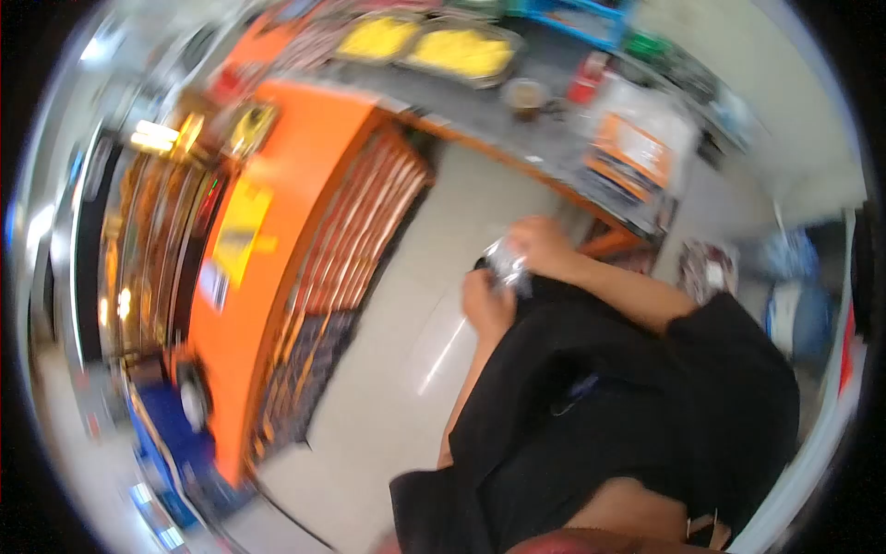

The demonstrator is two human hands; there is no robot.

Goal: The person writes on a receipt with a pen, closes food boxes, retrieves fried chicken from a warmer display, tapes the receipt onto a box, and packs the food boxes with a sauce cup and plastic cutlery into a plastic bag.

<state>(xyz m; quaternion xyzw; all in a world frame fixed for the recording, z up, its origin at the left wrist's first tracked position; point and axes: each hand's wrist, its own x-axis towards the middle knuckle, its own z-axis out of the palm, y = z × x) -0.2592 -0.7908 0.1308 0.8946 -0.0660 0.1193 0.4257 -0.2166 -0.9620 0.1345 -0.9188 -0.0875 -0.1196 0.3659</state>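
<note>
Both of my hands are in front of my black shirt, close together. Between them is a small crinkled, shiny plastic packet [508,263], clear or silvery. My left hand [487,305] is closed on its lower left side, and my right hand [540,246] pinches its upper right side. A small dark bit shows by the left fingers, too blurred to name. The contents of the packet cannot be made out.
An orange counter [305,138] runs along my left. On the dark worktop [443,111] ahead are trays of yellow food [461,51], a small cup [524,97] and an orange-and-white package [629,152]. A large blue water bottle [798,319] stands at right.
</note>
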